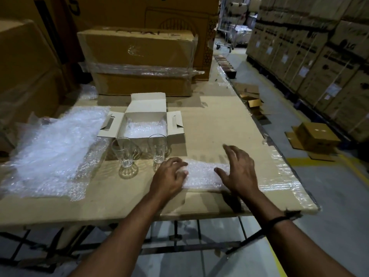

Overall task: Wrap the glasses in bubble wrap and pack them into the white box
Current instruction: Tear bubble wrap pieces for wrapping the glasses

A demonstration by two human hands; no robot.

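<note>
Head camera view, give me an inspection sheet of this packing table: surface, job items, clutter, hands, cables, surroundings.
Surface: cardboard-covered table, plastic film over its right edge.
Job's things: two unwrapped glasses upright in front of the open white box, which has a bubble wrap lining; small bubble wrap sheet flat near the front edge.
Clutter: bubble wrap pile at left.
Hands: left hand grips the sheet's left edge; right hand lies flat on its right end.
Cables: nothing seen.
Surroundings: brown cartons behind the table, stacked cartons across the aisle, loose boxes on the floor.

Clear glossy glasses [125,154], matt cardboard table [209,124], seemingly plastic bubble wrap [201,174].
</note>
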